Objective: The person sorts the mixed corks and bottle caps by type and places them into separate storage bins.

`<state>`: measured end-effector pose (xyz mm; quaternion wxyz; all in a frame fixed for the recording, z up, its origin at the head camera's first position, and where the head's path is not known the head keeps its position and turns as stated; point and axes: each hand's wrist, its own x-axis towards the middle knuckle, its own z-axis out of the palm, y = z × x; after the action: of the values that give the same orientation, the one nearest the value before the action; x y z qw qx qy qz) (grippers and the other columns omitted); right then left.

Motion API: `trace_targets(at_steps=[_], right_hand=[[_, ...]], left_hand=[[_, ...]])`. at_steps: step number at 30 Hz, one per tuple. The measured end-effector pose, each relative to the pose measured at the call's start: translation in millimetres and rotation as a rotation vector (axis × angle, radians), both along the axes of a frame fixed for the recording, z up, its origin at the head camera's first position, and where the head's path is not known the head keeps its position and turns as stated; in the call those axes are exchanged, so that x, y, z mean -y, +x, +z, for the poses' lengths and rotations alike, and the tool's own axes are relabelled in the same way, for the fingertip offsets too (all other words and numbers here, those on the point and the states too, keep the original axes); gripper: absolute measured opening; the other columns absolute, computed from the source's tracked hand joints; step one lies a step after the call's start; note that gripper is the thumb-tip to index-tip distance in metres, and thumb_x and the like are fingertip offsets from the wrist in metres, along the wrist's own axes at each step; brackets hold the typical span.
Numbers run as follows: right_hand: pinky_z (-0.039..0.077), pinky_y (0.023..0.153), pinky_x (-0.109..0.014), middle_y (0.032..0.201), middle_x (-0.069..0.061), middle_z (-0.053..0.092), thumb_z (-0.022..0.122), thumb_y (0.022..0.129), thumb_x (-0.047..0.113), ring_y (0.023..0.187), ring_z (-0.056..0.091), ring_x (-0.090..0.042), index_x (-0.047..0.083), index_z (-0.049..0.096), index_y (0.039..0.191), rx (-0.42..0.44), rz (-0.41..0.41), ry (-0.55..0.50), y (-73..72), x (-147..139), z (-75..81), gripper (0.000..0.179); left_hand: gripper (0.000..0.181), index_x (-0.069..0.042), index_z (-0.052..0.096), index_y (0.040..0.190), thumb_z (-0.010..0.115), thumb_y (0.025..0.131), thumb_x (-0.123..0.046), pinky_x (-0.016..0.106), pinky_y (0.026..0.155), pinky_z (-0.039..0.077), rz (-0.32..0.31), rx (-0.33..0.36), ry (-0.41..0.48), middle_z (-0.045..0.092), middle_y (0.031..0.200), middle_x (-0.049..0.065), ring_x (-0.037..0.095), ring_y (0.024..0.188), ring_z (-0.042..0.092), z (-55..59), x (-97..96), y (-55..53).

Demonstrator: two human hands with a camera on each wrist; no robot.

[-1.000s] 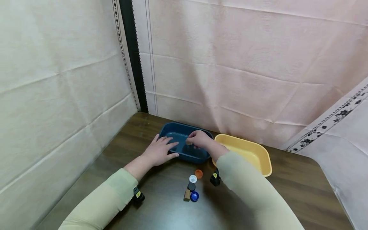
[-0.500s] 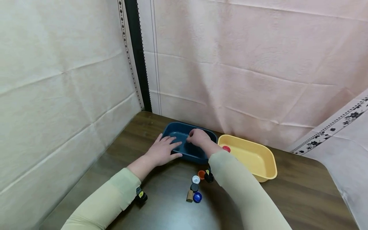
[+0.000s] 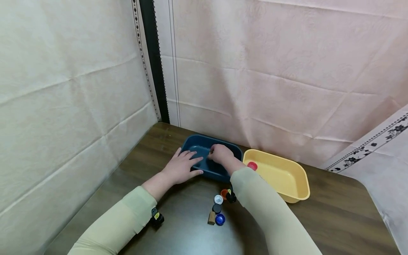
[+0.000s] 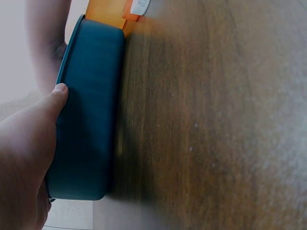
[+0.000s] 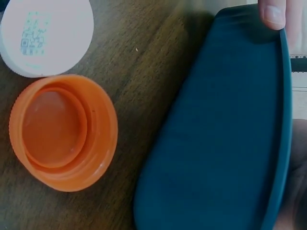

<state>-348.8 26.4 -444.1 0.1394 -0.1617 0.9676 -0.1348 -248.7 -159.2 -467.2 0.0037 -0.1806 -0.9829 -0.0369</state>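
The dark blue tray [image 4: 88, 115] rests on the brown wood-grain counter [image 3: 344, 209], left of and close beside the yellow tray [image 3: 283, 175]. The left forearm extends forward; the left hand [image 3: 181, 167] lies palm down at the blue tray's near left corner, fingers spread and straight over the rim, thumb against the outer side of the near wall. It is released, touching without gripping. The right forearm crosses the near right rim; the right hand [image 3: 221, 154] is lowered into the blue tray, fingers bent downward. Whether it grasps an item cannot be told. A red cap [image 3: 252, 166] lies in the yellow tray's left end. Nearer the person lie an orange cap [image 5: 62, 134], white cap [image 3: 218, 199], black cap [image 3: 216, 208], cork [image 3: 211, 217] and blue cap [image 3: 220, 219], grouped closely
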Motion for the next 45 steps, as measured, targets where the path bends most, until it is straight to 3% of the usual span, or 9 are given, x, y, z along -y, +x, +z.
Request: trace_targets(at_steps=[7,17,22,27,32,37,45], right_hand=[[0.052,0.090,-0.041,0.117,-0.005,0.066,0.066,0.095,0.037,0.095,0.059,-0.022,0.014,0.064,0.126,-0.016,-0.033,-0.008,1.7,-1.1,2.8,0.038],[0.049,0.094,-0.045,0.126,-0.007,0.062,0.064,0.095,0.042,0.102,0.056,-0.025,0.016,0.061,0.131,-0.008,-0.142,-0.112,5.2,-11.0,5.3,0.044],[0.052,0.091,-0.043,0.111,-0.006,0.067,0.063,0.096,0.045,0.095,0.061,-0.025,0.016,0.061,0.130,0.004,-0.172,-0.247,9.6,-19.6,7.7,0.045],[0.052,0.094,-0.045,0.123,-0.008,0.063,0.062,0.096,0.045,0.101,0.059,-0.027,0.016,0.062,0.127,-0.013,-0.215,-0.397,15.9,-28.4,11.5,0.042],[0.053,0.089,-0.043,0.114,-0.008,0.064,0.061,0.097,0.044,0.097,0.062,-0.028,0.017,0.064,0.123,-0.008,-0.262,-0.562,26.0,-37.6,21.8,0.038],[0.051,0.090,-0.043,0.112,-0.009,0.063,0.062,0.097,0.042,0.106,0.063,-0.033,0.018,0.064,0.121,0.034,-0.316,-0.727,39.0,-49.9,35.2,0.034],[0.050,0.079,-0.034,0.106,-0.012,0.063,0.064,0.096,0.045,0.094,0.059,-0.025,0.020,0.066,0.120,0.097,-0.386,-0.823,70.2,-69.7,44.6,0.035]], left_hand=[[0.070,-0.035,0.041,0.151,0.034,0.094,-0.074,0.059,0.118,0.011,-0.011,-0.008,0.009,0.037,0.158,0.003,0.029,0.145,0.031,2.8,-1.5,-0.2],[0.070,-0.036,0.041,0.151,0.032,0.094,-0.075,0.059,0.118,0.011,-0.012,-0.011,0.001,0.036,0.158,0.003,0.029,0.145,0.031,2.3,-3.3,-1.8],[0.070,-0.036,0.041,0.151,0.033,0.094,-0.074,0.059,0.119,0.009,-0.005,0.006,0.004,0.035,0.159,0.003,0.029,0.146,0.030,1.6,-3.9,-1.8],[0.070,-0.035,0.041,0.152,0.033,0.094,-0.074,0.059,0.118,0.009,0.000,0.010,0.003,0.036,0.158,0.003,0.030,0.146,0.030,1.8,-3.8,-0.7],[0.070,-0.034,0.041,0.152,0.035,0.094,-0.074,0.060,0.118,0.008,0.002,0.009,0.027,0.037,0.158,0.004,0.031,0.145,0.031,0.4,-2.1,-0.1],[0.071,-0.034,0.042,0.152,0.035,0.094,-0.074,0.060,0.118,0.008,0.001,0.003,0.033,0.038,0.157,0.005,0.032,0.145,0.031,-0.6,-1.6,0.0],[0.069,-0.032,0.044,0.151,0.038,0.095,-0.072,0.060,0.118,0.008,-0.009,-0.003,0.044,0.038,0.157,0.006,0.032,0.145,0.031,1.0,-2.6,1.6]])
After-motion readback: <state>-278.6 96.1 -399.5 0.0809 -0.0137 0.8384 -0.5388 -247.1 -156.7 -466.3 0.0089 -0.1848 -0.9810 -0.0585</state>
